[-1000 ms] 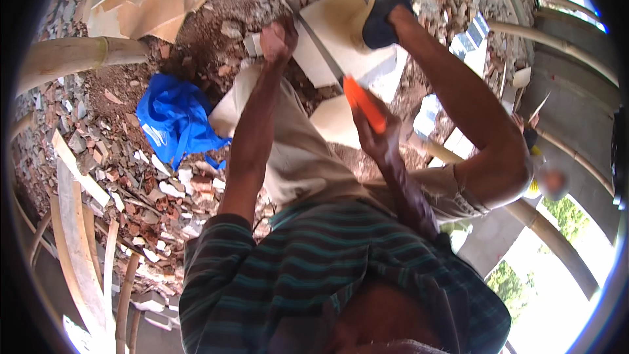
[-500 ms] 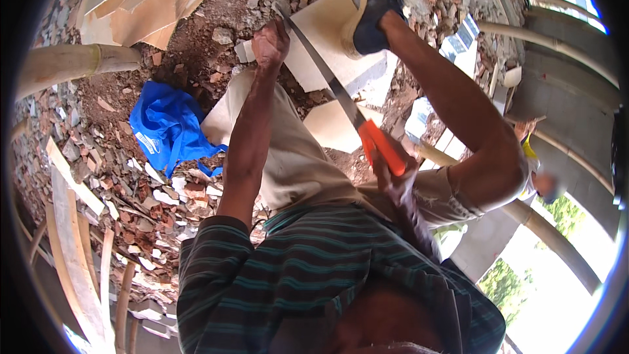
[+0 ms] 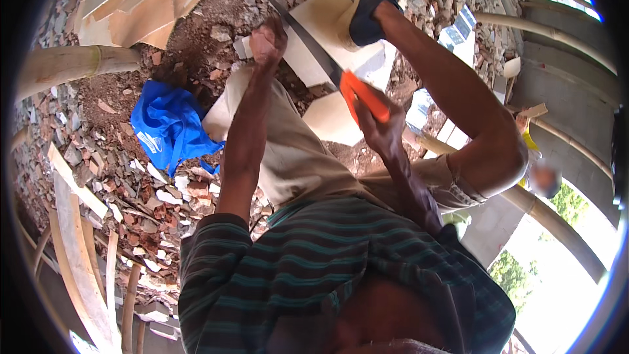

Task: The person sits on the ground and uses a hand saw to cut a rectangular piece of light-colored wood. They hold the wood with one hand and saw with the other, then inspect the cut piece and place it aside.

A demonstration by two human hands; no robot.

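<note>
My right hand [image 3: 382,128] is closed round the orange handle of a handsaw [image 3: 321,56]. Its dark blade slants away up and to the left, across a pale flat board [image 3: 303,59] on the ground. Curled fingers of my left hand [image 3: 267,40] rest at the board's left edge, close beside the blade; what they grip is hidden. A dark shoe [image 3: 375,10] on my foot presses on the board's far right part. Another pale board piece [image 3: 333,120] lies under the saw handle.
Stacked pale sheets [image 3: 147,3] lie at the far left. A bamboo pole [image 3: 78,69] and a blue cloth bag [image 3: 171,124] are left of my knee. Broken rubble [image 3: 157,213] covers the ground. Another person [image 3: 540,174] is at the right, near slanting poles.
My right hand has pushed the handsaw forward and to the left, so its tip reaches farther past the board. My left hand stays nearly in place.
</note>
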